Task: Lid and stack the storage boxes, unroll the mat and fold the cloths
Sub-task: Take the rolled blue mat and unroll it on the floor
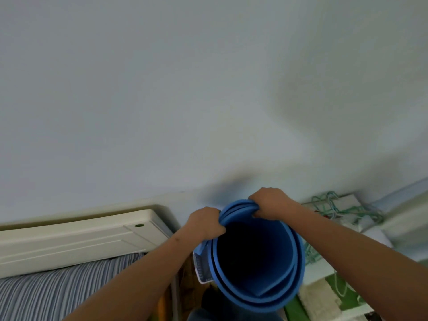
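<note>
Gripping the rolled blue mat's (254, 262) top rim, both hands' fingers (256, 213) clench (its lower end hidden).

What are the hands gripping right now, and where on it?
Both the left hand and right hand grip the rolled blue mat at its top rim.

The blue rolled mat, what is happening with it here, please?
A person holds the blue rolled foam mat upright, seen from above down its hollow centre. The left hand pinches the top edge of the layers on one side, and the right hand grips the edge at the far side. The mat is still coiled, not yet unrolled. A striped mattress with a cream headboard lies on the left; wire hangers lie on the right.
</note>
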Demonstrator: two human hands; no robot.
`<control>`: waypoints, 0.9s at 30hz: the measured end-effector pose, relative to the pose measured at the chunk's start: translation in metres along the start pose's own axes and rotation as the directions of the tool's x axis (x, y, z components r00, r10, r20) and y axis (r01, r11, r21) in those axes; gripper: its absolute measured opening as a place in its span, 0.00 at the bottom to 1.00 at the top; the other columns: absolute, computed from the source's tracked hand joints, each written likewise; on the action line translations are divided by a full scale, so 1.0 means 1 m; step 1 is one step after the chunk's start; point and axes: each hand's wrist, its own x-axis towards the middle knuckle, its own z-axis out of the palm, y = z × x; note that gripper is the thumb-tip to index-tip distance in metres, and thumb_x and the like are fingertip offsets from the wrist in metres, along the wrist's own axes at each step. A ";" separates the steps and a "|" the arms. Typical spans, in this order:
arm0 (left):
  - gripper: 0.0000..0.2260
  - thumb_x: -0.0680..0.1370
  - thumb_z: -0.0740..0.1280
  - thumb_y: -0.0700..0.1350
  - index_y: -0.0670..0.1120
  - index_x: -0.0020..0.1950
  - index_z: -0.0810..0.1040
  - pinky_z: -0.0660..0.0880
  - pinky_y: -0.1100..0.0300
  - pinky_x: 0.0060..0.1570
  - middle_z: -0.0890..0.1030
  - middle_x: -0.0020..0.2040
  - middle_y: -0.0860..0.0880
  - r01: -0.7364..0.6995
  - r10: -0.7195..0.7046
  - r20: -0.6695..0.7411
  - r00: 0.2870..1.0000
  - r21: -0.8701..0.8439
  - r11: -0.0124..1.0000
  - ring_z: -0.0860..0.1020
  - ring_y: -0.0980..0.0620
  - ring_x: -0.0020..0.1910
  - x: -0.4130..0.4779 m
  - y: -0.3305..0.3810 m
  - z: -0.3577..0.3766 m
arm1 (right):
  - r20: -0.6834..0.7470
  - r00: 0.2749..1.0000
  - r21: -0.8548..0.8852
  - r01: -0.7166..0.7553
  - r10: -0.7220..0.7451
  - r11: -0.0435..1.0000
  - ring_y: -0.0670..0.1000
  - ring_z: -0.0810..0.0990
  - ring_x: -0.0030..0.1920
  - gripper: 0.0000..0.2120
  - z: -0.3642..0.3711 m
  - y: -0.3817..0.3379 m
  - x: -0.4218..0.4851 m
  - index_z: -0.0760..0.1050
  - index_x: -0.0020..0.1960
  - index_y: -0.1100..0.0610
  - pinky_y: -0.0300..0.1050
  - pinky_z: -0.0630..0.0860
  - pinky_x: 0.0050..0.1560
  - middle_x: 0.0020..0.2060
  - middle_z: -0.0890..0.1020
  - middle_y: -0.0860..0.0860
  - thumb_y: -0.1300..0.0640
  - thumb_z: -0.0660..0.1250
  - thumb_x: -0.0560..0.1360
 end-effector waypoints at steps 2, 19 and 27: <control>0.16 0.72 0.67 0.53 0.46 0.55 0.78 0.73 0.57 0.41 0.80 0.48 0.46 0.013 -0.013 0.011 1.000 -0.005 1.000 0.78 0.47 0.45 -0.005 0.009 -0.018 | -0.010 1.000 0.001 0.011 -0.011 1.000 0.55 0.80 0.53 0.17 -0.017 0.004 -0.006 0.77 0.57 0.51 0.46 0.73 0.48 0.53 0.81 0.52 0.44 0.68 0.72; 0.22 0.71 0.71 0.57 0.46 0.59 0.79 0.80 0.53 0.48 0.82 0.52 0.45 -0.036 0.039 -0.071 0.997 0.033 0.999 0.80 0.46 0.46 -0.053 0.061 -0.131 | -0.315 0.949 0.019 -0.001 0.007 1.000 0.57 0.80 0.50 0.24 -0.111 0.007 -0.068 0.79 0.52 0.52 0.44 0.68 0.40 0.47 0.82 0.53 0.34 0.66 0.69; 0.18 0.71 0.71 0.55 0.44 0.53 0.80 0.78 0.55 0.47 0.83 0.47 0.45 -0.143 0.149 -0.059 0.987 0.089 0.986 0.81 0.46 0.43 -0.074 0.101 -0.128 | -0.344 0.935 0.064 -0.063 0.081 0.996 0.55 0.80 0.52 0.21 -0.104 0.022 -0.118 0.78 0.53 0.48 0.44 0.69 0.42 0.49 0.83 0.50 0.34 0.66 0.69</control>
